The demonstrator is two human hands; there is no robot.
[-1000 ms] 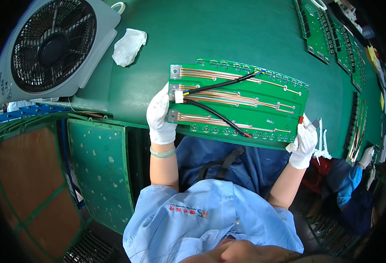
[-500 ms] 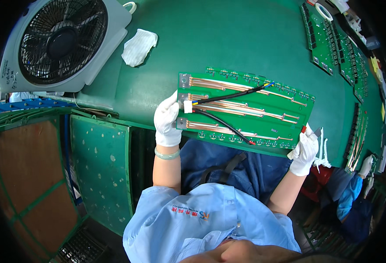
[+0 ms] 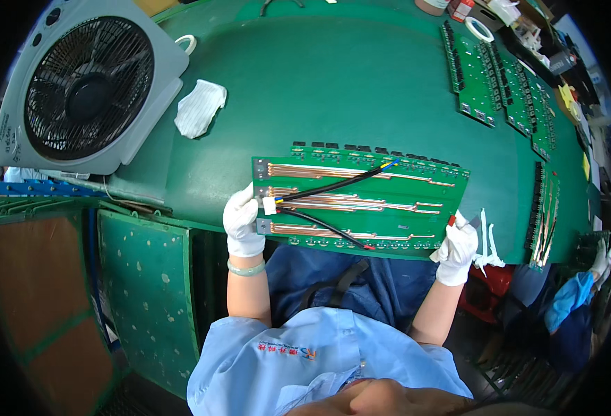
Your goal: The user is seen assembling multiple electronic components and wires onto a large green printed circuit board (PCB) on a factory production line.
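Observation:
Both my hands, in white gloves, hold a long green circuit board (image 3: 375, 220) at the table's near edge. My left hand (image 3: 242, 220) grips its left end, beside a white connector (image 3: 270, 206). My right hand (image 3: 456, 248) is closed on the near right corner. A small red piece and a grey flat piece show by its fingers; what they belong to, I cannot make out. Copper-coloured strips run along the board's face. Two black-sheathed cables (image 3: 337, 184) lie across it, one ending in blue and yellow wires, the other in red. Black parts line the far edge.
A grey box fan (image 3: 87, 97) stands at the left, near a folded white cloth (image 3: 200, 109). More circuit boards (image 3: 477, 80) and a tape roll (image 3: 479, 29) lie at the right. White strips (image 3: 487, 243) hang beside my right hand. Another person's gloved hand (image 3: 601, 265) shows at far right.
The view has shifted, so the scene sits differently in it. The board has tilted in my hands, and black parts along its far edge now show. Both hands keep their hold.

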